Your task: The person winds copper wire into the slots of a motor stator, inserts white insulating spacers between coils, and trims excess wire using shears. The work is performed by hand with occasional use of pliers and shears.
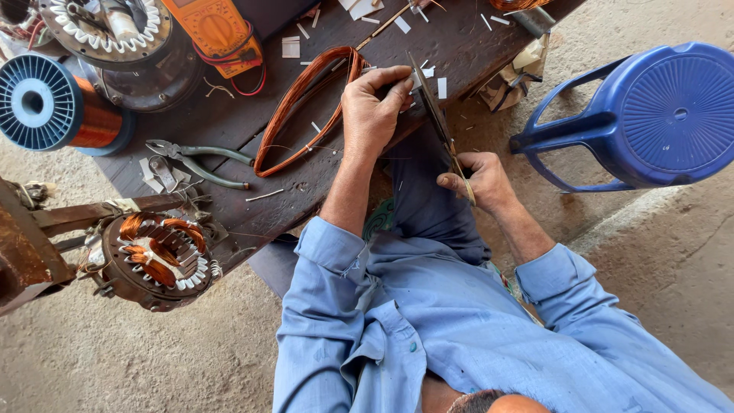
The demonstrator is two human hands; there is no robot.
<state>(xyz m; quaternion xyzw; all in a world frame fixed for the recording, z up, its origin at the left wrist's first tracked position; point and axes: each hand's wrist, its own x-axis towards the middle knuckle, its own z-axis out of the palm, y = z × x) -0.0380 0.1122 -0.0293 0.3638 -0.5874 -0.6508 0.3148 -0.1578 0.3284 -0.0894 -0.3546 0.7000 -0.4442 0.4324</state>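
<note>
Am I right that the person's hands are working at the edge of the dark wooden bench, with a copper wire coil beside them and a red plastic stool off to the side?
Not quite: the plastic stool is blue, not red, as the head view shows. The rest holds: the left hand and right hand are at the edge of the dark wooden bench, with the copper wire coil beside them.

Bystander items, located relative to the dark wooden workbench point(229, 122). On its top: a pair of grey-handled pliers point(195, 160), an orange handheld multimeter point(215, 29) with red leads, and scattered white paper slips point(290, 47). At its left end: a blue plastic spool of copper wire point(53, 103). Below its front edge: a rusty round motor stator point(157, 260) with copper windings, apparently clamped. To its right, on the concrete floor: a blue plastic stool point(650, 115).
</note>
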